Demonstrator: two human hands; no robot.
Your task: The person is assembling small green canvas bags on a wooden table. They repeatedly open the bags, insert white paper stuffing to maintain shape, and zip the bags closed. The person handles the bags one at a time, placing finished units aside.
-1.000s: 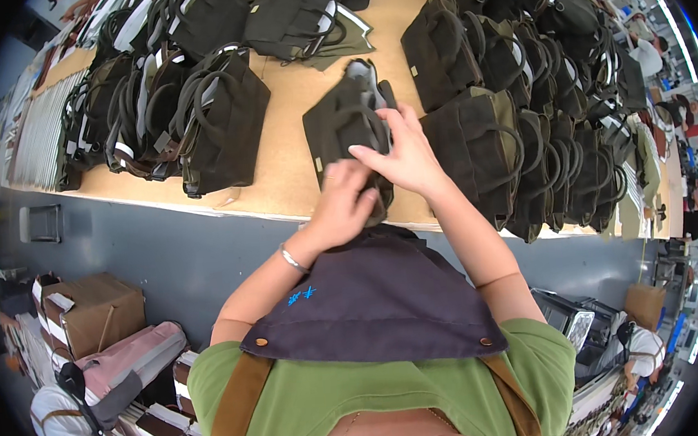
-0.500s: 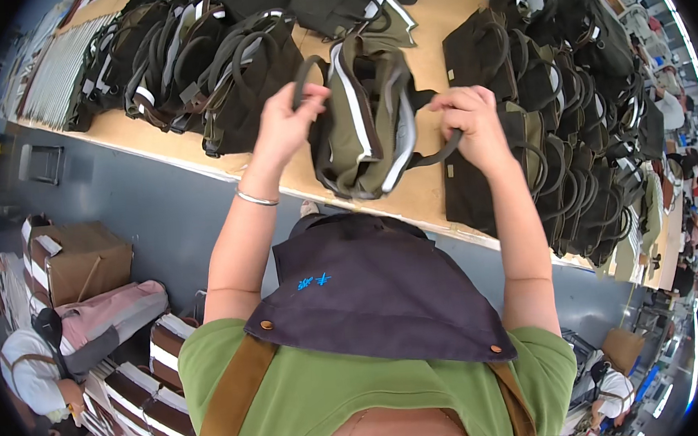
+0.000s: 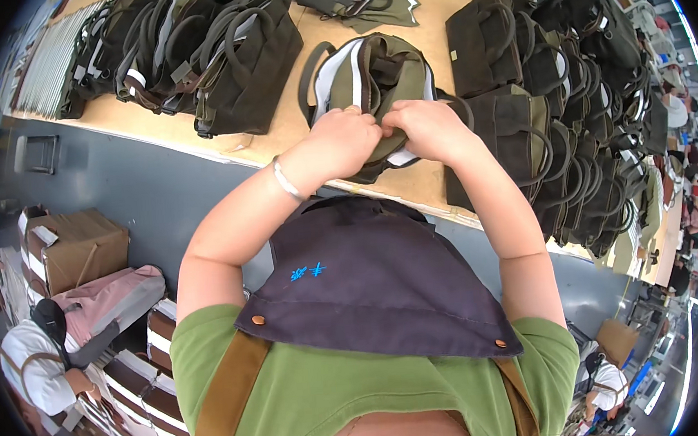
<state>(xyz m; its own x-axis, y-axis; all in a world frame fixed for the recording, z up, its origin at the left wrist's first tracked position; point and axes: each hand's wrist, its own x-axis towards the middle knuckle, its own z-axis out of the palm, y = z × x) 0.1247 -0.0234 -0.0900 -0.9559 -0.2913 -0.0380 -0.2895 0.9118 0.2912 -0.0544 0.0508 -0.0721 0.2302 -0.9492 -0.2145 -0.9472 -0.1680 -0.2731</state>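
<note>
Both hands working near rim of olive-green canvas tote bag with white-edged lining, lying on tan wooden surface just beyond fingers. Left hand and right hand touching, fingers curled tight, pinching fabric. Advice: keeping grips close together, pulling evenly, avoiding dark bag stack right of fingers.

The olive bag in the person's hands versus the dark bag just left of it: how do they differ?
The olive bag lies open with pale lining showing; the dark bag is closed. The left hand and right hand grip the olive bag; the dark bag is untouched. Both rest on the table and have loop handles.
</note>
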